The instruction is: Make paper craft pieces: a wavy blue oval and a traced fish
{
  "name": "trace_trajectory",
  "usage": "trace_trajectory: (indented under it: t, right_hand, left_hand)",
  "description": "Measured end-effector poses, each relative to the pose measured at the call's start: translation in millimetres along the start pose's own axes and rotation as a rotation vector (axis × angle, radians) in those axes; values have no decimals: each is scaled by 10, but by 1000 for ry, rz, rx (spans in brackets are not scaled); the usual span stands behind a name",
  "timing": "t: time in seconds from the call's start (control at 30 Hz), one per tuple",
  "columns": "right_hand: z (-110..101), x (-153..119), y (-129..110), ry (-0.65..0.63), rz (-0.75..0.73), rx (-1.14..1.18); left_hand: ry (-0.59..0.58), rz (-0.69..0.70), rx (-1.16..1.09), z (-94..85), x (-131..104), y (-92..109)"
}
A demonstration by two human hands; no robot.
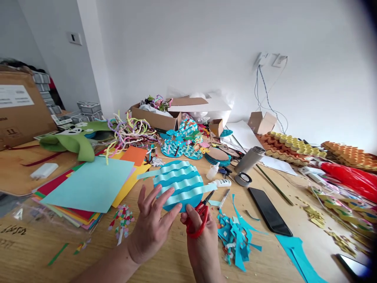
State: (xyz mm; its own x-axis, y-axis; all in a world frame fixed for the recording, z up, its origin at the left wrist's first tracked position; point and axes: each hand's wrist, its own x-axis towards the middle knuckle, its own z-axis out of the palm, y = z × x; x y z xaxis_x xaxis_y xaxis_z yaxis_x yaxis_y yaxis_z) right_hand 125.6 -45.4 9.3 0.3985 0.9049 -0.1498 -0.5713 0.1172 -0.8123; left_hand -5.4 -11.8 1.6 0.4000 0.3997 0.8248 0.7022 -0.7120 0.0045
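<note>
A round blue paper disc (176,192) with wavy light-blue strips across it is held up above the table. Some strip ends stick out past its left and right edges. My left hand (156,222) has its fingers spread, with the fingertips at the lower left of the disc. My right hand (203,239) is closed around red-handled scissors (198,227), and its thumb presses the disc's bottom edge. The scissor blades point up and right, close to the lowest strip's end.
Coloured paper sheets (88,184) are stacked at left, with pipe cleaners (132,129) behind. Blue paper scraps (237,236), a black phone (269,210) and a metal flask (249,159) lie at right. Glue bottles (212,171) and decorated blue discs (173,147) stand beyond the hands.
</note>
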Motion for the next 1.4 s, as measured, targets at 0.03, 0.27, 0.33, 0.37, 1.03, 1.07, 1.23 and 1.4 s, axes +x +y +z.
trace_trajectory:
  t: [0.03, 0.27, 0.33, 0.37, 1.03, 1.07, 1.23, 1.4]
  right_hand:
    - [5, -17, 13, -20, 15, -1]
    - [80, -128, 13, -172, -44, -101]
    - [82, -162, -15, -190, -144, -134]
    - [73, -175, -36, -181, -203, -148]
    - [-132, 478, -724, -127, -330, -463]
    - [-152, 489, -702, -132, -305, -463]
    - [-269, 448, -588, -328, -172, -542]
    - [-286, 398, -618, -512, -90, -586]
  left_hand:
    - [3, 7, 4, 4, -4, -4]
    - [184, -31, -40, -86, 68, -40]
    - [247, -78, -42, -132, 97, -120]
    - [276, -123, -54, -153, 113, -178]
    - [427, -1561, -1820, -71, 335, -586]
    - [410, -1574, -1798, -54, 326, -563]
    - [308, -1644, -1696, 15, 256, -458]
    - [231, -1662, -1629, 56, 214, -446]
